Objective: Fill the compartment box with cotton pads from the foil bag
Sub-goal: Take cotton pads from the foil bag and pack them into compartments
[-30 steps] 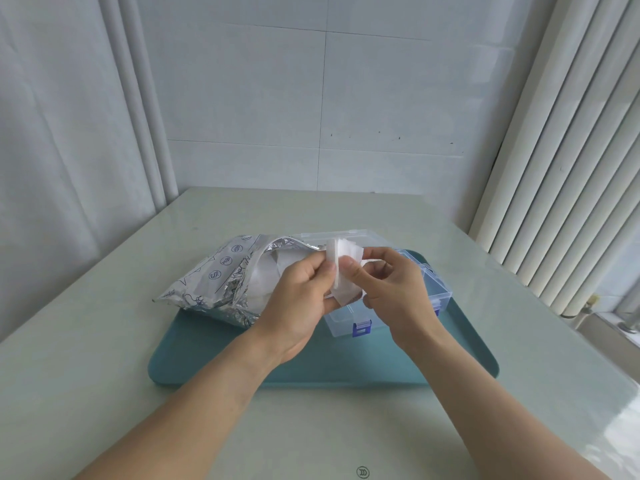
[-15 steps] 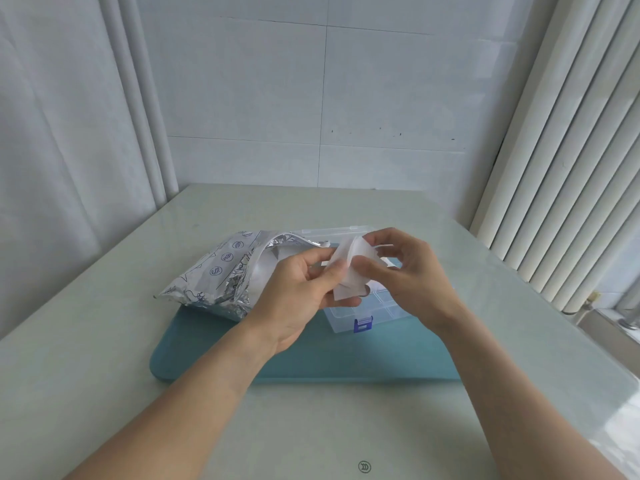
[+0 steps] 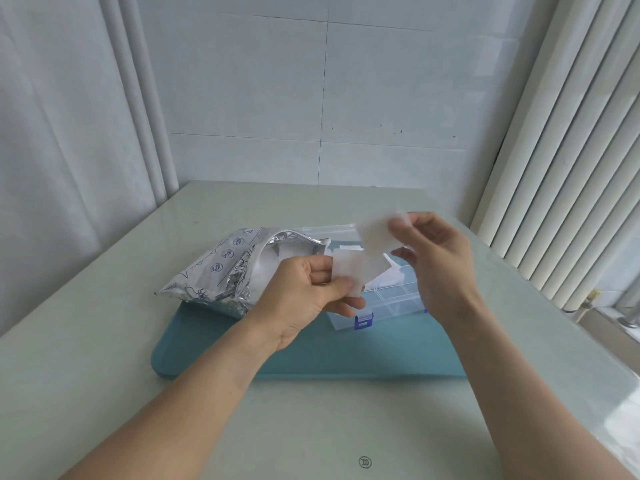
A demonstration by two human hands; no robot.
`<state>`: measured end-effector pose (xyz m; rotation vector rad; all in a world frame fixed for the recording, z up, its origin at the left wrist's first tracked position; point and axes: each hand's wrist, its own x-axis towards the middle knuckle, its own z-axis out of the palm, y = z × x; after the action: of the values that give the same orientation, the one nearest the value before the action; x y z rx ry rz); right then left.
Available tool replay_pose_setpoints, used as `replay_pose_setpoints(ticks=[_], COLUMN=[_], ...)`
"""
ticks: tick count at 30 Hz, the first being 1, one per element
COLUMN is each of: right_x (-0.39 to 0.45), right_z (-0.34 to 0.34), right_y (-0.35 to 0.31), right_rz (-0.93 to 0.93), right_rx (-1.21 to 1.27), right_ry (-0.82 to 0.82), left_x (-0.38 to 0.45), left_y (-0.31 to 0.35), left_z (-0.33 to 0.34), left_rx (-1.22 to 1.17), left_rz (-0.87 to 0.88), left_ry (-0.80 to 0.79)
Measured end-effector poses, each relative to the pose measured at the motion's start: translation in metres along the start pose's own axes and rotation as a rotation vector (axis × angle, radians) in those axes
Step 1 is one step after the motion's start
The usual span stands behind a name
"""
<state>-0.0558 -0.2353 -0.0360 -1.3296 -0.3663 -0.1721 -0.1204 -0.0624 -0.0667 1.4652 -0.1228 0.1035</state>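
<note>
An open silver foil bag [image 3: 221, 268] lies on the left of the teal tray [image 3: 346, 355], white pads showing in its mouth. A clear compartment box [image 3: 391, 299] with blue latches stands to its right, lid open, some white pads lying in its far compartments. My left hand [image 3: 308, 292] pinches a small stack of white cotton pads [image 3: 349, 268] just above the box's near left corner. My right hand [image 3: 433, 258] pinches a single cotton pad [image 3: 379, 233] higher up, over the box's far side.
The tray sits on a pale green table [image 3: 104, 341]. A white tiled wall stands behind, a curtain [image 3: 69, 133] at left and vertical blinds [image 3: 571, 150] at right.
My right hand has peeled one pad off the stack and lifted it up and to the right. My left hand has stayed over the box's left side with the rest of the stack.
</note>
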Motion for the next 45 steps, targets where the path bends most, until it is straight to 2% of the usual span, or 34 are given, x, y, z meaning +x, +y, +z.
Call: replay_pose_setpoints(ticks=[2, 4, 7, 9, 13, 15, 20, 24, 31, 34, 37, 39, 43, 45], right_x=[0.004, 0.006, 0.003, -0.002, -0.006, -0.004, -0.002, -0.002, -0.002, 0.000, 0.002, -0.001, -0.008, -0.008], right_z=[-0.007, -0.014, -0.014, -0.010, -0.004, -0.006, -0.011, -0.008, -0.004, -0.008, -0.010, -0.006, 0.005, 0.005], right_y=[-0.005, -0.007, -0.001, 0.001, 0.002, 0.005, 0.011, 0.011, 0.011, 0.009, 0.011, 0.015, 0.017, 0.017], right_rz=[0.104, 0.197, 0.246, 0.131, -0.113, -0.140, -0.174, -0.188, -0.112, 0.040, 0.242, 0.235, 0.114, 0.133], right_rx=[0.200, 0.287, 0.108, -0.128, -0.449, -0.526, -0.612, -0.556, -0.400, -0.146, 0.066, 0.007, -0.192, -0.237], right_ry=[-0.001, -0.118, -0.335, -0.396, -0.346, -0.322, -0.396, -0.355, -0.290, -0.246, -0.339, -0.366, -0.205, -0.196], left_x=[0.001, 0.002, 0.003, 0.003, 0.002, 0.001, 0.000, -0.002, 0.001, 0.003, 0.003, 0.003, 0.000, -0.002], left_y=[-0.002, -0.002, -0.001, -0.001, -0.003, -0.002, -0.006, -0.003, 0.000, 0.002, 0.003, 0.002, 0.003, 0.007], left_z=[0.000, 0.000, -0.001, -0.003, -0.005, -0.004, 0.001, 0.001, -0.001, -0.001, 0.000, 0.002, 0.007, 0.009], left_rx=[-0.015, -0.033, -0.031, 0.055, 0.248, 0.296, 0.430, 0.401, 0.152, 0.023, -0.021, -0.013, -0.005, -0.070], left_rz=[-0.005, 0.001, 0.015, 0.027, 0.091, 0.110, 0.116, 0.133, 0.120, 0.133, 0.145, 0.128, 0.114, 0.106], left_ry=[0.069, 0.138, 0.205, 0.213, 0.173, 0.129, 0.039, 0.075, 0.187, 0.280, 0.327, 0.286, 0.153, 0.106])
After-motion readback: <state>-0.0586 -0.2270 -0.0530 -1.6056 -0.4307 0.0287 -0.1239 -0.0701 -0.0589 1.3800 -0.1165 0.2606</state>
